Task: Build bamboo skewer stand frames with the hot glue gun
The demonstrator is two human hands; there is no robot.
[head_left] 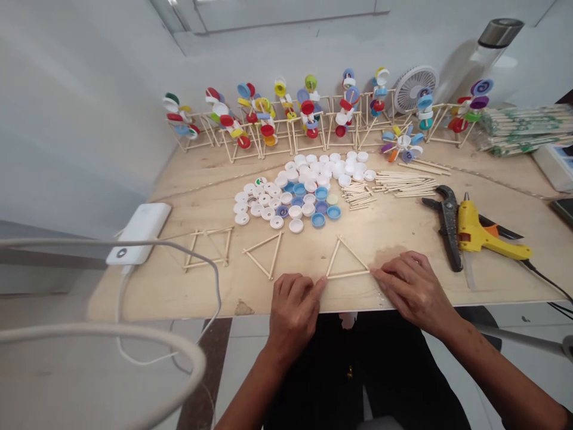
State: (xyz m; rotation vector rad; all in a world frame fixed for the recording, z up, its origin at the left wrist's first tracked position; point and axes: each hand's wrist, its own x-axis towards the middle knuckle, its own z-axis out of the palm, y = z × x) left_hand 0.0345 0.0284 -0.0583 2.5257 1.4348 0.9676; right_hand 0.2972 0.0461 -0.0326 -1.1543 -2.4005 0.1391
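A triangle of wooden sticks (pixel 348 275) lies flat on the bench (pixel 304 251), just in from the middle of its front edge. The left hand (pixel 294 307) has its fingertips at the triangle's near left corner and the right hand (pixel 412 288) at its near right corner; whether they pinch the wood or merely press it, I cannot tell. All three sides are in place, meeting or nearly meeting at the corners; whether the joints are glued does not show.

To the left lie a second triangle (pixel 276 255), also three-sided and complete in outline, and a four-sided stick frame (pixel 206 263) with a slanting stick within it. These look like parts still to be joined into a stand. Behind the triangles, plastic bottle caps (pixel 296 226) are heaped loose, with short sticks (pixel 358 195) and longer sticks (pixel 405 183) beside them, so material remains unused.

Along the back edge stands a row of stick stands with bottle-cap wheels (pixel 307 107), apparently finished pieces; one separate cap wheel (pixel 403 142) sits in front of them, seemingly unmounted. Toward the right edge lie a black-handled cutter (pixel 449 227) and a yellow glue gun (pixel 474 230), neither in hand.
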